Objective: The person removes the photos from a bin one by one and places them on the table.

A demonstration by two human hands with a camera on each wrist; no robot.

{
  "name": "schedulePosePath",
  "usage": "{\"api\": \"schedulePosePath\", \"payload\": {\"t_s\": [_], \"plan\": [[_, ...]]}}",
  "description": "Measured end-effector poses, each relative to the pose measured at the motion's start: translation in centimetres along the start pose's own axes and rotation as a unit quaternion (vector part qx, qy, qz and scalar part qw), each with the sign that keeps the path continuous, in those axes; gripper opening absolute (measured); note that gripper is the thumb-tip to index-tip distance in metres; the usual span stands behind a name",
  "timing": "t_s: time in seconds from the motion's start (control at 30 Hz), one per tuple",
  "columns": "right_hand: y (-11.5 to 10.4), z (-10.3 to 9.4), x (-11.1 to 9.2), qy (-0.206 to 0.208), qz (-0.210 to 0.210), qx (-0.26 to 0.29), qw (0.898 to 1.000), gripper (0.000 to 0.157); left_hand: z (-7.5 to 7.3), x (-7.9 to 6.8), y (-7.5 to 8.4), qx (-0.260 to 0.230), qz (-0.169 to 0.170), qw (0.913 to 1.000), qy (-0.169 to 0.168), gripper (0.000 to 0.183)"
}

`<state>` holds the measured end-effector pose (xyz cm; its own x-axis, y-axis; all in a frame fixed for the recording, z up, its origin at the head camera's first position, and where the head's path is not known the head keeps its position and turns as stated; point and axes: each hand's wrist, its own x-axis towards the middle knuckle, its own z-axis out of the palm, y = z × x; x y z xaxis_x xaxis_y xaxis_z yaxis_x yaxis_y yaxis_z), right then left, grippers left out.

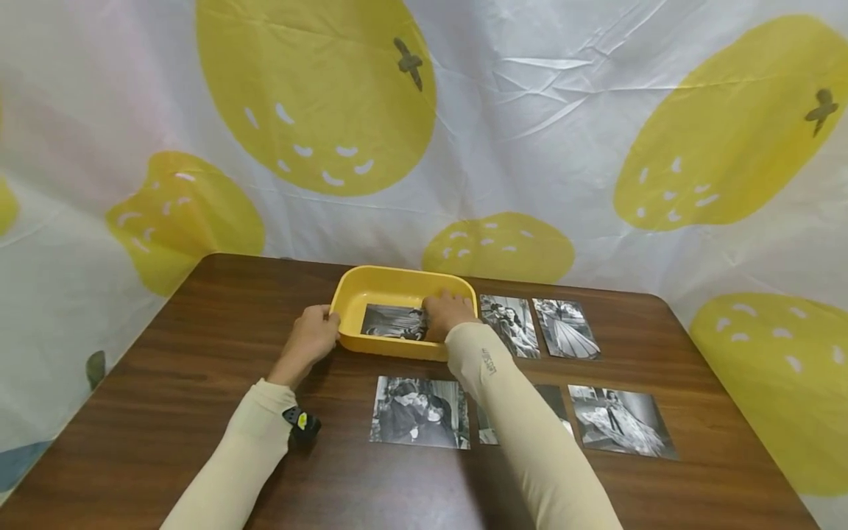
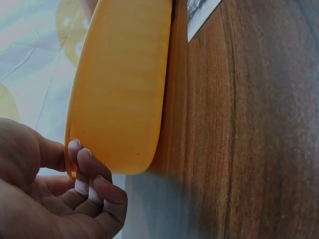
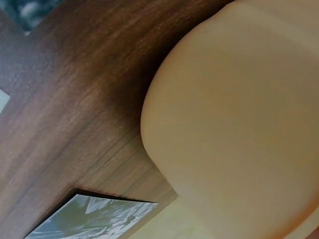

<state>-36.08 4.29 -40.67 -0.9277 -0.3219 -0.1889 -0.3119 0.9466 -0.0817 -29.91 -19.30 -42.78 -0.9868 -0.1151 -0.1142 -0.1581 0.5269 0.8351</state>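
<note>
A yellow plastic basin (image 1: 392, 346) stands near the table's far edge. My left hand (image 1: 314, 335) holds its left end; in the left wrist view the thumb and fingers pinch the basin's rim (image 2: 75, 114). Inside, at the right end, is my right hand (image 1: 450, 311), bent over the right edge of a black-and-white photo (image 1: 389, 322) lying in the basin. Its fingertips are partly hidden, so I cannot tell whether they grip the photo. The basin's outer wall (image 3: 234, 114) fills much of the right wrist view and hides that hand.
Several black-and-white photos lie on the wooden table (image 1: 165, 412): a couple photo (image 1: 420, 414) in front, a gown photo (image 1: 623, 421) at right, a couple photo (image 1: 509, 327) beside the basin. My right forearm covers part of one. A lemon-print cloth (image 1: 497, 169) hangs behind.
</note>
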Motion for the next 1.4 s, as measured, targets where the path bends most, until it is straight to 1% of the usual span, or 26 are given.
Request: {"api": "schedulePosePath", "payload": {"t_s": [0.17,0.27,0.37,0.4,0.47,0.6,0.7,0.77,0.8,0.87,0.97,1.0,1.07,1.13,1.2,1.27,1.37,1.4], "plan": [[0.5,0.6,0.3,0.031,-0.003,0.004,1.0,0.076,0.2,-0.2,0.2,-0.004,0.003,1.0,0.001,0.033],[0.6,0.7,0.5,0.044,-0.01,0.034,0.998,0.083,0.1,-0.3,0.3,-0.005,0.005,1.0,0.003,0.033],[0.7,0.8,0.7,0.053,-0.019,0.079,0.995,0.084,0.1,-0.2,0.2,-0.004,0.004,1.0,0.003,0.033],[0.7,0.9,0.7,0.055,-0.023,0.094,0.994,0.082,0.1,-0.2,0.1,-0.003,0.003,1.0,0.003,0.034],[0.9,0.7,0.8,0.062,-0.03,0.125,0.99,0.073,0.1,-0.2,0.1,-0.004,0.001,1.0,0.001,0.034],[1.5,0.3,0.6,0.102,-0.059,0.143,0.983,0.044,0.2,-0.1,0.2,-0.004,0.001,1.0,0.0,0.035],[2.1,-0.1,0.2,0.127,-0.069,0.169,0.975,0.031,0.1,-0.1,0.2,-0.004,0.003,1.0,0.001,0.034],[2.6,-0.3,-0.2,0.124,-0.06,0.222,0.965,0.03,0.1,-0.2,0.2,-0.005,0.003,1.0,0.001,0.033],[2.8,-0.4,-0.4,0.118,-0.052,0.256,0.958,0.03,0.1,-0.3,0.2,-0.005,0.004,1.0,0.0,0.033],[3.3,-0.7,-0.9,0.109,-0.033,0.324,0.939,0.031,0.0,-0.3,0.2,-0.006,0.005,1.0,-0.004,0.032],[4.0,-1.2,-1.5,0.111,-0.016,0.391,0.914,0.031,-0.1,-0.4,0.1,-0.007,0.006,0.9999,-0.006,0.032],[4.2,-1.4,-1.6,0.114,-0.016,0.405,0.907,0.031,-0.1,-0.4,0.1,-0.007,0.009,0.9999,-0.006,0.033],[4.7,-1.7,-1.9,0.125,-0.015,0.421,0.898,0.03,-0.1,-0.4,0.1,-0.009,0.011,0.9999,-0.006,0.033],[5.2,-2.2,-2.4,0.134,-0.007,0.438,0.889,0.029,0.0,-0.4,0.1,-0.011,0.012,0.9999,-0.004,0.034],[6.0,-2.7,-2.8,0.142,0.004,0.459,0.877,0.029,0.0,-0.4,0.0,-0.012,0.014,0.9998,-0.004,0.034],[7.1,-3.2,-3.3,0.15,0.019,0.484,0.862,0.03,0.0,-0.4,0.1,-0.013,0.014,0.9998,-0.006,0.034],[9.2,-3.8,-4.2,0.162,0.044,0.526,0.834,0.035,0.1,-0.4,0.1,-0.011,0.017,0.9998,-0.006,0.034],[9.9,-4.0,-4.6,0.168,0.051,0.531,0.829,0.036,0.1,-0.4,0.2,-0.011,0.018,0.9997,-0.007,0.034]]}}
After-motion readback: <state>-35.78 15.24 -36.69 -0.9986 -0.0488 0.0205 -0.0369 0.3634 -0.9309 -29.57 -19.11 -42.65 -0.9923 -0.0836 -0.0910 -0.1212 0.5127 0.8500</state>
